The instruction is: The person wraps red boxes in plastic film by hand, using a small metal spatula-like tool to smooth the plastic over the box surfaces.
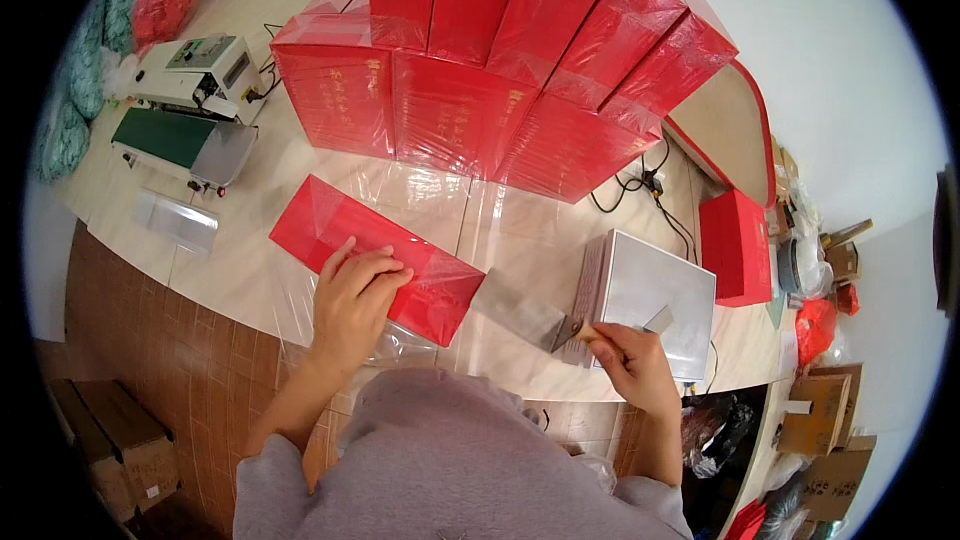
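Note:
A red box point(440, 295) lies slanted on the table with clear film around it. My left hand point(352, 305) holds it near its lower left, fingers bent over the top and thumb hidden. My right hand point(630, 365) grips the wooden handle of a wide metal scraper point(525, 310), whose blade reaches left to the box's right end. Just right of the scraper sits a silver flat-topped box-shaped appliance point(655, 275), with a small metal piece lying on it.
Wrapped red boxes point(460, 110) are stacked at the back of the table point(230, 280). A sealing machine point(190, 100) and clear sheet point(175, 220) sit left. A red box point(730, 240), cables point(660, 190) and a padded panel point(720, 130) are right. Cardboard boxes point(120, 440) stand low left.

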`<state>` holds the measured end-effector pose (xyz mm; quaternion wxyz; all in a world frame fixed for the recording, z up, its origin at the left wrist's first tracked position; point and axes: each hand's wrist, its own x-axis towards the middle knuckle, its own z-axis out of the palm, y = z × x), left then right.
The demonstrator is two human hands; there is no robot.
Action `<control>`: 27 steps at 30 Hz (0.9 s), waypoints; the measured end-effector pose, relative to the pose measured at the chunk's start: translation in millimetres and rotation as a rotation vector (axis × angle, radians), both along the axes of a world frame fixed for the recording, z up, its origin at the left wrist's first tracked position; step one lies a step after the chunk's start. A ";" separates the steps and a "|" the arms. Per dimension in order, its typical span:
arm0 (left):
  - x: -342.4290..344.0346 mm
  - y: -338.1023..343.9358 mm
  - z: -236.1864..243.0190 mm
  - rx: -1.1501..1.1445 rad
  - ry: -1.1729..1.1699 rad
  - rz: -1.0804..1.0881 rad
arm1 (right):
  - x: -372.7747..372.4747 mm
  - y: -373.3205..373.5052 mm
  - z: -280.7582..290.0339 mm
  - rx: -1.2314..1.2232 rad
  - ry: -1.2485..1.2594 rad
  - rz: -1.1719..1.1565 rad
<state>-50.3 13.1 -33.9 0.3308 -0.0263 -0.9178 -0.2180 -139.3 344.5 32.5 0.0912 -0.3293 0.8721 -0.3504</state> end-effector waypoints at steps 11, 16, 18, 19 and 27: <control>26.8 -1.9 20.6 0.128 -0.177 0.075 | 1.8 -56.4 -18.4 0.005 0.317 0.126; 46.4 5.6 34.1 0.276 -0.321 0.010 | 13.9 -69.6 -15.3 0.040 0.303 0.176; 49.4 7.9 36.9 0.283 -0.351 -0.029 | 17.5 -72.9 -15.8 0.030 0.307 0.197; 50.2 8.6 40.0 0.226 -0.367 -0.040 | 19.0 -74.2 -15.9 0.024 0.311 0.207; 48.7 3.8 37.6 -0.235 -0.222 -0.128 | 24.9 -81.6 -19.4 0.047 0.365 0.302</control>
